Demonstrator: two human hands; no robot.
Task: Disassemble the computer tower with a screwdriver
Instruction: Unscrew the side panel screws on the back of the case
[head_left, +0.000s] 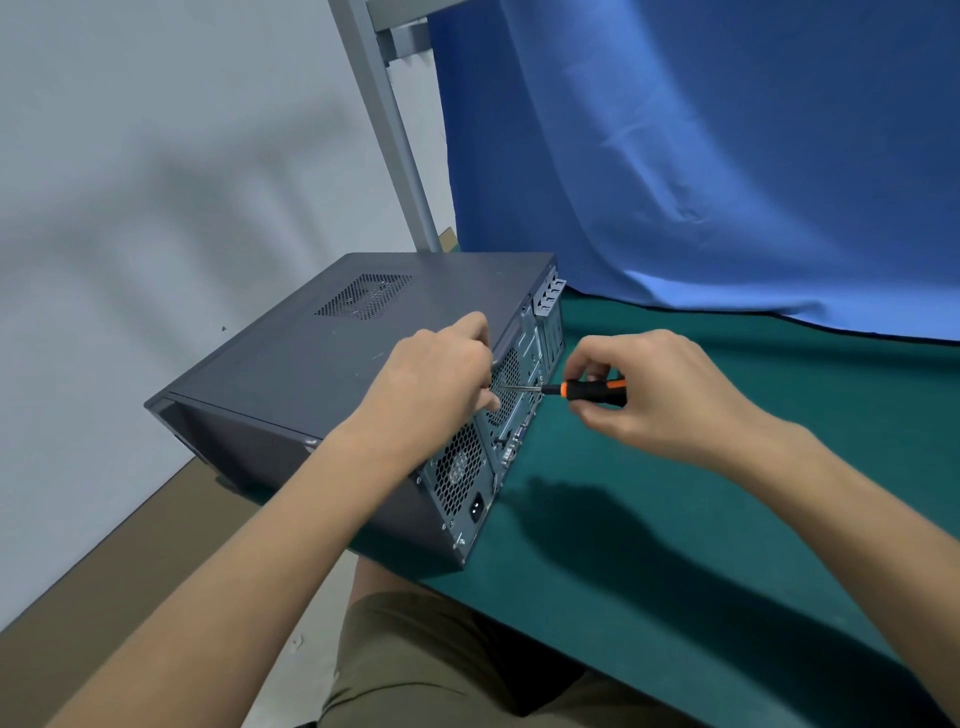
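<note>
Lying sideways on the green counter (675, 519), the computer tower (322, 364) looks fully cased, so disassembly seems barely begun. The right hand (660, 395) has a closed grip on the screwdriver (592, 389), tip at the tower's rear; the left hand (441, 374) curls its grip over the rear edge.

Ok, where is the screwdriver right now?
In the head view, centre-right: the right hand grips the screwdriver by its orange-and-black handle, above the green table, its shaft pointing left at the rear panel of the computer tower, beside the left hand.
</note>
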